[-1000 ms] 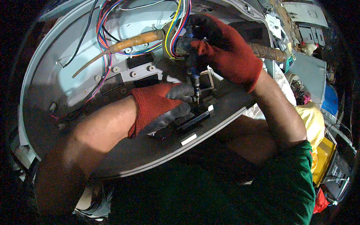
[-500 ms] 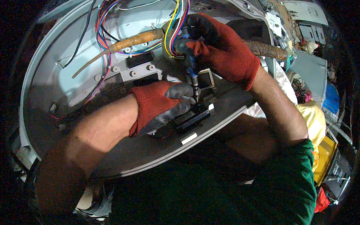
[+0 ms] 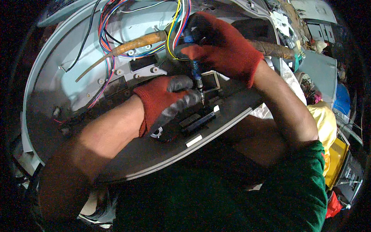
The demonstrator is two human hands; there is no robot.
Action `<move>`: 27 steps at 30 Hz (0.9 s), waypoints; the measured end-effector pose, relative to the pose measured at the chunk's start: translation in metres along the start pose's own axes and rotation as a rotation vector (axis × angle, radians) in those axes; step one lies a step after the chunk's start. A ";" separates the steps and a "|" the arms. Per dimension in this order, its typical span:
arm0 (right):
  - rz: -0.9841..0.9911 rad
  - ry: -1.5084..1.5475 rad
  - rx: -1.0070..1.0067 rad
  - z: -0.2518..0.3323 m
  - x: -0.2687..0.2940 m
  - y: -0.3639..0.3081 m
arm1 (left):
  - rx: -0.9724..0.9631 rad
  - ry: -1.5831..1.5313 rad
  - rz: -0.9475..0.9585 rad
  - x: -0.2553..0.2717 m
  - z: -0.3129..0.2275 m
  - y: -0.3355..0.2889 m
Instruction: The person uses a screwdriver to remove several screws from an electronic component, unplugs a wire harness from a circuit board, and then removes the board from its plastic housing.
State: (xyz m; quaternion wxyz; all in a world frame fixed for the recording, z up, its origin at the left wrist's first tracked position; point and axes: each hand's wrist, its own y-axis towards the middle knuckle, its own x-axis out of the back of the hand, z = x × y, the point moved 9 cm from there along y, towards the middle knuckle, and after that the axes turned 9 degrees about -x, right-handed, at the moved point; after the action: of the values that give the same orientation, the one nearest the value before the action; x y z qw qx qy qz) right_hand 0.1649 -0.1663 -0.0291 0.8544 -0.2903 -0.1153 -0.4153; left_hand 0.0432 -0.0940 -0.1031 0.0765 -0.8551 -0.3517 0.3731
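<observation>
Inside a curved pale casing point(image 3: 54, 83), you hold a blue driver point(image 3: 196, 70), bit pointing down.
From left, looped colored wires point(image 3: 102, 34) hang beside an orange-brown handle point(image 3: 141, 41); your gloved left hand point(image 3: 166, 105) reaches in below, fingers together beside the bit, whether gripping anything cannot be told. The driver stands slightly tilted near a black bar point(image 3: 198, 122), your gloved right hand point(image 3: 232, 52) clamped around its upper part.

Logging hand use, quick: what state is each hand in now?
Left hand: partly curled beside the blue screwdriver; any hold cannot be told.
Right hand: closed on the blue screwdriver.
</observation>
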 end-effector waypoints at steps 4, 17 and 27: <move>-0.076 -0.243 0.086 0.021 -0.006 0.003 | -0.170 -0.125 -0.007 0.004 -0.008 0.002; 0.106 0.121 -0.006 0.014 -0.012 0.011 | -0.040 -0.238 -0.142 0.021 0.024 0.019; 0.084 0.158 0.047 0.029 -0.010 0.005 | -0.082 -0.098 -0.192 0.011 0.000 0.014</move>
State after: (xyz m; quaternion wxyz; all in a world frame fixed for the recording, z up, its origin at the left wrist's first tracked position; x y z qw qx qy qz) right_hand 0.1636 -0.1400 -0.0120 0.8840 -0.2411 -0.0452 -0.3980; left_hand 0.0563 -0.0973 -0.1150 0.0595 -0.8006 -0.4501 0.3910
